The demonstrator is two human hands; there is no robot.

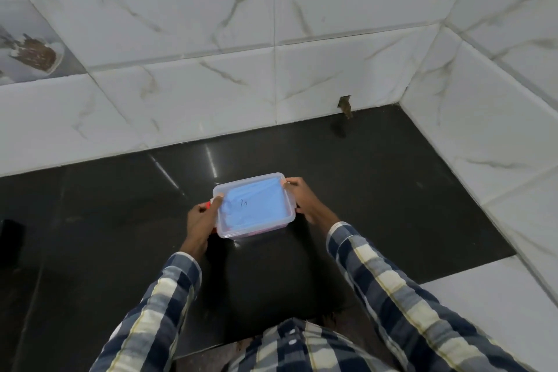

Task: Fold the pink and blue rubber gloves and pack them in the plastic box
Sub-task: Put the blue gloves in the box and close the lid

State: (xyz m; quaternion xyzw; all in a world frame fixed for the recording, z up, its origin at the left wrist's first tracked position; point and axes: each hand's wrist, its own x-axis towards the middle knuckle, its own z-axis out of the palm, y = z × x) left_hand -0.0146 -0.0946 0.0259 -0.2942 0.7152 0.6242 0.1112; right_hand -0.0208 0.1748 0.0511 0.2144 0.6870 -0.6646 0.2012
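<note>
A clear plastic box (219,190) with a lid on top rests on the dark counter in front of me. Blue glove material (256,205) fills the view through the lid, and a strip of pink glove (264,232) shows through the near wall. My left hand (201,220) grips the box's left side, thumb on the lid, next to a red clip (208,205). My right hand (305,199) holds the right side, fingers curled at the far right corner.
The dark glossy counter (377,190) is bounded by white marble-pattern tiled walls (271,84) at the back and right. A small chipped hole (345,106) sits at the wall base. A dark object (10,238) lies at the left edge.
</note>
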